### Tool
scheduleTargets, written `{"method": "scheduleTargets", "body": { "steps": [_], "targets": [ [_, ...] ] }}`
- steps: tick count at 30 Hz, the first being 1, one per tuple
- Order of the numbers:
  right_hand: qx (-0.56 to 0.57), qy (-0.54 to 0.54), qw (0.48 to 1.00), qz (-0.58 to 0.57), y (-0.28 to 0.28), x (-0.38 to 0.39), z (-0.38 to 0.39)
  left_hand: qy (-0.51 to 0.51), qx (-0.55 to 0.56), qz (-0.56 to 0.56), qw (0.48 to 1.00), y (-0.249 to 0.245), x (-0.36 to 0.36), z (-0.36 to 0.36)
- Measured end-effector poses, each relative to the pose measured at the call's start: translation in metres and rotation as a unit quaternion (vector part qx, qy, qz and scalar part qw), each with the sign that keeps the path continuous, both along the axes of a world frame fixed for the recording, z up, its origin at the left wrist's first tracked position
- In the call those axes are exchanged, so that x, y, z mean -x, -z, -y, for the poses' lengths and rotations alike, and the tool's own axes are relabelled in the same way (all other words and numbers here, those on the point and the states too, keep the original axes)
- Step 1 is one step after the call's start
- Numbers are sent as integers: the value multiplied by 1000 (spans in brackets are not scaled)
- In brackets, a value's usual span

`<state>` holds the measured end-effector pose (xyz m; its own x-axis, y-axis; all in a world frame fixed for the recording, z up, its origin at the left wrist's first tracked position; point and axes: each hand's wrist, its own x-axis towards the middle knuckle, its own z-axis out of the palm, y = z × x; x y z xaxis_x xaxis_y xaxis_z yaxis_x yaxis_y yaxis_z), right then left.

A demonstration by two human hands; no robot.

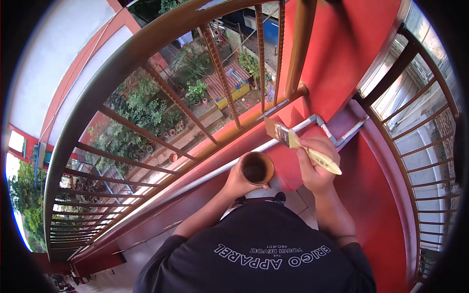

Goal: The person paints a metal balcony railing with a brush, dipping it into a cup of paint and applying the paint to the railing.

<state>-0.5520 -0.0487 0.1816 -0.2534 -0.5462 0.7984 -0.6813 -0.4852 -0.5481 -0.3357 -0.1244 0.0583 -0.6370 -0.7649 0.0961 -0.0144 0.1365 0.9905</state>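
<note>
Currently gripping brown cup (257, 168) in left hand (237, 185), clamped round its near side; clamping paintbrush (283, 135) in right hand (316, 171), just right of cup, bristles toward far red ledge (299, 111).

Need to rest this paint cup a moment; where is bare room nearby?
The pale floor left of the left hand and its cup, bordered by the red kerb, is bare. Crowded: the corner by the pipe bend, where the right hand holds the brush.

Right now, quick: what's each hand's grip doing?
Left hand: closed around a small brown cup.
Right hand: closed on a paintbrush handle.
</note>
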Motion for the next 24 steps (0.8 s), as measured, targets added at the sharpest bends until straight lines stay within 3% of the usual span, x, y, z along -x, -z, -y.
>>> {"method": "scheduleTargets", "body": {
  "steps": [6, 9, 16, 24],
  "targets": [
    [61, -4, 998, 19, -8, -36, 92, -42, 27, 20, 999, 6, -52, -14],
    [70, 55, 995, -44, -19, -47, 124, -47, 23, 18, 998, 2, -74, -14],
    [77, 104, 990, -56, -26, -65, 171, -67, 18, -10, 998, 6, -117, -17],
    [10, 93, 991, 91, -18, -67, 197, -75, 26, -16, 997, 11, -149, -20]
  ]
}}
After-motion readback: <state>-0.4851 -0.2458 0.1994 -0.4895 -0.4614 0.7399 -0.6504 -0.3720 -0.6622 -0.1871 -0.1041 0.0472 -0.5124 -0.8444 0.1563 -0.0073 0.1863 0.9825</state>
